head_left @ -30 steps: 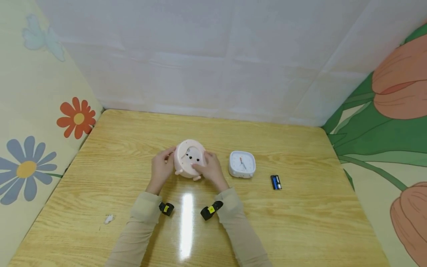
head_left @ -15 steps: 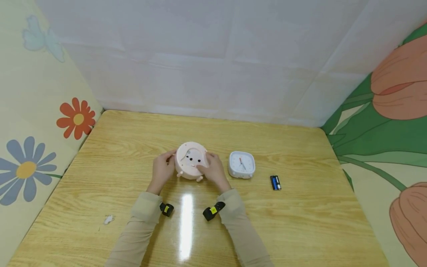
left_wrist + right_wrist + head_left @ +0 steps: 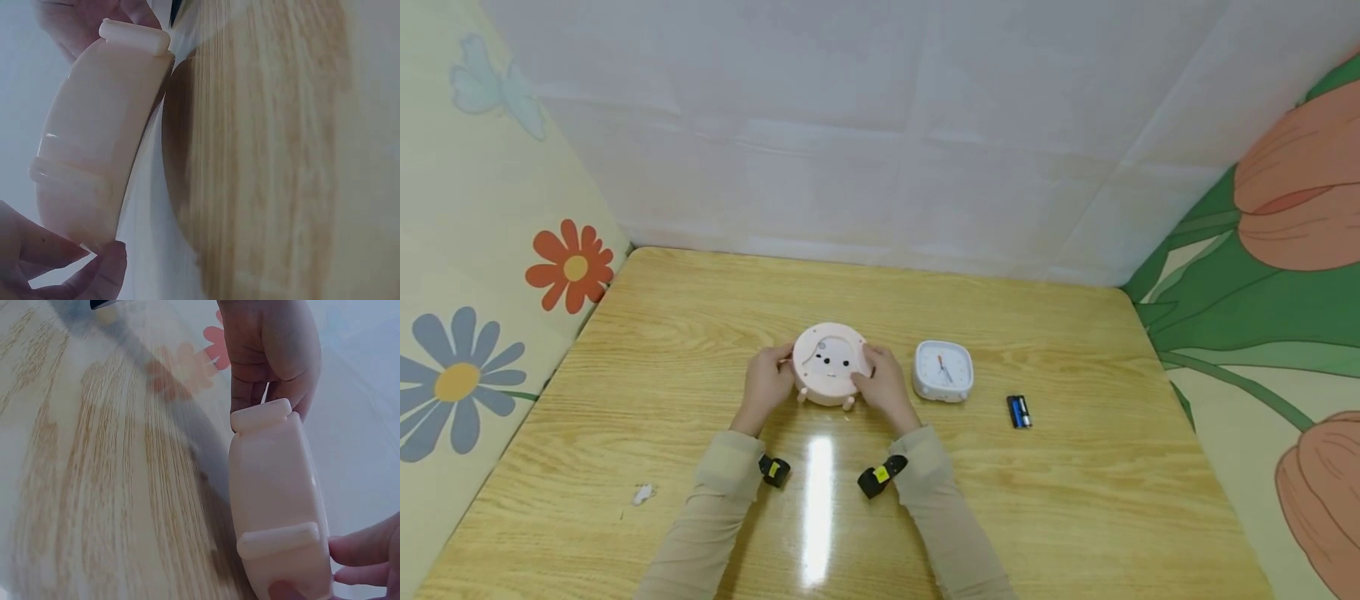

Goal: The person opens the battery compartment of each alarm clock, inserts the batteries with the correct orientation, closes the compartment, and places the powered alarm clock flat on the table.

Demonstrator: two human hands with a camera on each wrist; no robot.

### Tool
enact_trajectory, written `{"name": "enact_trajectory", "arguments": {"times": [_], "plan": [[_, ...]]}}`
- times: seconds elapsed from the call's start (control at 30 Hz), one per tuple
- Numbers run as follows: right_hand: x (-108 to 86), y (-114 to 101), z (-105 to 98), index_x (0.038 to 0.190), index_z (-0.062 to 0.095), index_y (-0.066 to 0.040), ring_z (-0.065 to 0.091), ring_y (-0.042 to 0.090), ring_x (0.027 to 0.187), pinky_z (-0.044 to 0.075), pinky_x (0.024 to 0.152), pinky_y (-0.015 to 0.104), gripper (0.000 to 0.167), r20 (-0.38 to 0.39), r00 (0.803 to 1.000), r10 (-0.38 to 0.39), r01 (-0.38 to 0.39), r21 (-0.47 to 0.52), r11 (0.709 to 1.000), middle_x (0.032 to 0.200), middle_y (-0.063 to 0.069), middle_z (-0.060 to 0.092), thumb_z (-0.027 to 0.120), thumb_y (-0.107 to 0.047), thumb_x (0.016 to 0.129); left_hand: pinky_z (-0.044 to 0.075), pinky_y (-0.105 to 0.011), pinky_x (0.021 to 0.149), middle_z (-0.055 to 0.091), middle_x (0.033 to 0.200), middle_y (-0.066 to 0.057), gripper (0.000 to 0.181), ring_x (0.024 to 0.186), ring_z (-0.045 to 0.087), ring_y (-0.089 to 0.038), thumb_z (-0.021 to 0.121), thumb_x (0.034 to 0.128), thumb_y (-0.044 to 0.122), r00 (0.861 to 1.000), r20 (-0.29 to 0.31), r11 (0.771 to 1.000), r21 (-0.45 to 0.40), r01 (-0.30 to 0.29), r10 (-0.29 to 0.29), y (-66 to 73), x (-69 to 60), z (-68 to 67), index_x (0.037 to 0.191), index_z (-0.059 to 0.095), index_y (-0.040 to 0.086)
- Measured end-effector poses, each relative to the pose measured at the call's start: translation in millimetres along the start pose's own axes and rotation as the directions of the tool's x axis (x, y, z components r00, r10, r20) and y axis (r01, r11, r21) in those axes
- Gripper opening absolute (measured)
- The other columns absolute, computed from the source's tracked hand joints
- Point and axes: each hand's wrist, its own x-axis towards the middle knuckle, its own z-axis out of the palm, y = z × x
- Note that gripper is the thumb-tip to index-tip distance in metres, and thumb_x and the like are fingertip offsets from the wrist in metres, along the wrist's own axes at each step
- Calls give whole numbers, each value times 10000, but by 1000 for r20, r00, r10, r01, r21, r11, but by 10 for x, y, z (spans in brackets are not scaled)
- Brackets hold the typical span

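A round pink clock [image 3: 829,365], its recessed back with small black knobs turned up, is held between both hands in the head view. My left hand [image 3: 767,385] grips its left edge, and my right hand [image 3: 886,387] pinches the right edge with the thumb over the rim. In the left wrist view the side of the pink clock [image 3: 87,125] and its two stubby feet show, tilted just off the table. The right wrist view shows the same side of the clock [image 3: 275,487], with fingers at both ends.
A white square clock [image 3: 943,371] lies face up right of my right hand. Farther right are batteries [image 3: 1019,412] side by side. A small white scrap [image 3: 643,494] lies at the left on the wooden table [image 3: 1075,500]. A white cloth [image 3: 850,125] hangs behind.
The pink clock has tipped flatter and come slightly lower, toward the person. My right thumb has drawn back from its recessed middle to the rim. The other things have stayed put.
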Motion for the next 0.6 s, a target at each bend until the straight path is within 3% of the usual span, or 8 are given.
{"name": "enact_trajectory", "arguments": {"times": [0.2, 0.47, 0.6], "plan": [[10, 11, -13, 1326, 422, 8, 363, 326, 1243, 274, 1035, 403, 516, -1, 1000, 25, -25, 2, 1000, 1350, 192, 398, 590, -56, 843, 513, -377, 692, 576, 1102, -282, 330, 882, 597, -343, 472, 845, -43, 1000, 13, 1000, -8, 8, -8, 6, -6, 20, 1159, 553, -108], [11, 31, -28, 1336, 414, -7, 356, 328, 1246, 272, 1035, 412, 526, 6, 999, 39, -39, 13, 999, 1357, 192, 386, 593, -64, 845, 419, -471, 888, 559, 1124, -288, 311, 1059, 524, -390, 434, 883, 2, 1000, -2, 1000, -29, 9, -9, -2, -16, 63, 1137, 563, -121], [10, 31, -29, 1336, 414, -6, 358, 329, 1244, 270, 1036, 411, 525, 4, 999, 39, -39, 5, 999, 1352, 197, 390, 593, -65, 846, 385, -470, 929, 534, 1176, -279, 343, 1110, 488, -380, 394, 904, 40, 998, 23, 998, -41, 53, -52, 0, -18, 76, 1173, 540, -115]]}}
